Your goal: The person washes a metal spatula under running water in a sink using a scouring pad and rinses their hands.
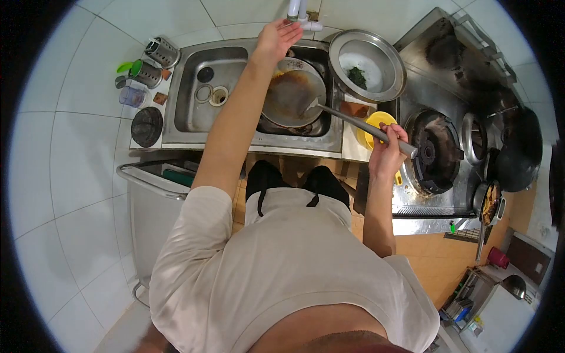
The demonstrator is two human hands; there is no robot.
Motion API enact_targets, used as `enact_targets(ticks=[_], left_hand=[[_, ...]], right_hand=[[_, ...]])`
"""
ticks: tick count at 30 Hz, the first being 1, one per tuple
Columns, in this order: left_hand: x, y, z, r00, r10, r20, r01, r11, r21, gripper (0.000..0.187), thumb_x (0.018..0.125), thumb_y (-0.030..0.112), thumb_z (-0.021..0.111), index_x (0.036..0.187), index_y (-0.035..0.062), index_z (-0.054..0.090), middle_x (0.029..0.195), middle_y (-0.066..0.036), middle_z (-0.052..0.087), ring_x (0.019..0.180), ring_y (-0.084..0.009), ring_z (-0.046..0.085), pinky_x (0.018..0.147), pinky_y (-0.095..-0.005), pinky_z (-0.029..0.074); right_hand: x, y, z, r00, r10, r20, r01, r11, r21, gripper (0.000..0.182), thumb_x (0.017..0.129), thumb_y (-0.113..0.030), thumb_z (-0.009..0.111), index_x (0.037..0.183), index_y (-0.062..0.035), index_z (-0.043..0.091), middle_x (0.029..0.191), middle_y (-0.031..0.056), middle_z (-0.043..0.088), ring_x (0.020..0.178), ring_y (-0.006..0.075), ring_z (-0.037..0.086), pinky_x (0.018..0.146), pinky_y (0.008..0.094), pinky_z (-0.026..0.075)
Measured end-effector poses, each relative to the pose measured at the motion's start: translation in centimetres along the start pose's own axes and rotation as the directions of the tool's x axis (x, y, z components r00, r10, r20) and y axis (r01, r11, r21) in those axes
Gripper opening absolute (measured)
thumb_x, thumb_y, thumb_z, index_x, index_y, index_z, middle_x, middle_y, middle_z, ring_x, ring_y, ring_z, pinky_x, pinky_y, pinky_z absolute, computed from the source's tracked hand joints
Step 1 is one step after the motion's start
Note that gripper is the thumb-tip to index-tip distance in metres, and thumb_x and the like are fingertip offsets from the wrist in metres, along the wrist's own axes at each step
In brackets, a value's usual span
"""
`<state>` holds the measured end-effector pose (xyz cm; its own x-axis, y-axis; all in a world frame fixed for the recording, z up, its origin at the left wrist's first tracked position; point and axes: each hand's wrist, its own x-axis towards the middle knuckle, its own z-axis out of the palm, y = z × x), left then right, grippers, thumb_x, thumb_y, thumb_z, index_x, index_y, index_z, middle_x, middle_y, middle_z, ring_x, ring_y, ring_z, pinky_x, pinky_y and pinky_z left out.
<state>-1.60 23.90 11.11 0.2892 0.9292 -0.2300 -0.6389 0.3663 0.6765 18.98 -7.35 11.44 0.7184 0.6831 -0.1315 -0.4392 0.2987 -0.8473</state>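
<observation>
My left hand (279, 40) reaches over the sink to the wall, fingers stretched out and nearly together, right beside the white tap pipe (311, 26). In the right basin lies a round wok (288, 115) with brownish liquid and burnt residue inside. My right hand (386, 149) is closed around the thick grey handle of a long wok spatula (359, 122). Its head dips into the wok near the right side, partly hidden in the liquid. Just behind my right hand stands a yellow plastic container (366, 139), partly covered by the handle and hand.
A large steel bowl (340, 59) with green leaves stands behind the sink's right side. The stove burner (432, 153) lies to the right, with a black wok (518, 150) and a pan of food (489, 203) beyond. Utensil holders (162, 53) and a dark scrubber (146, 126) line the left ledge.
</observation>
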Motion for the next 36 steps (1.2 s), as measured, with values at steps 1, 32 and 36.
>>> enact_targets(ticks=[1,32,36], left_hand=[[-0.3,0.1,0.1,1.000,0.003,-0.005,-0.003,1.000,0.021,0.028,0.097,0.017,0.039,0.112,-0.0053,0.044,0.114,-0.024,0.056,0.106,-0.0354,0.057,0.097,-0.0460,0.047],[-3.8,-4.3,-9.0,0.963,0.192,0.191,-0.111,-0.365,0.924,0.043,0.064,0.014,0.063,0.106,0.0040,0.065,0.103,-0.023,0.064,0.103,-0.0367,0.060,0.091,-0.0422,0.046],[-2.9,-7.1,-11.4,0.982,0.110,0.155,-0.107,-0.354,0.929,0.075,0.064,0.017,0.062,0.137,0.0070,0.044,0.135,-0.024,0.047,0.129,-0.0381,0.042,0.111,-0.0427,0.027]], right_hand=[[-0.1,-0.1,0.0,1.000,0.001,0.000,-0.001,1.000,-0.004,0.010,0.090,-0.001,0.057,0.099,-0.0065,0.057,0.092,0.0090,0.062,0.094,0.0223,0.063,0.082,0.0363,0.053],[-0.6,-0.7,0.5,0.999,0.039,0.007,-0.039,0.997,0.065,0.008,0.087,0.001,0.061,0.094,-0.0041,0.060,0.093,0.0090,0.063,0.092,0.0202,0.062,0.087,0.0342,0.050],[-0.4,-0.7,0.6,0.999,0.050,0.002,-0.050,0.997,0.063,0.009,0.087,0.001,0.062,0.094,-0.0050,0.060,0.093,0.0087,0.063,0.091,0.0200,0.063,0.087,0.0346,0.050]])
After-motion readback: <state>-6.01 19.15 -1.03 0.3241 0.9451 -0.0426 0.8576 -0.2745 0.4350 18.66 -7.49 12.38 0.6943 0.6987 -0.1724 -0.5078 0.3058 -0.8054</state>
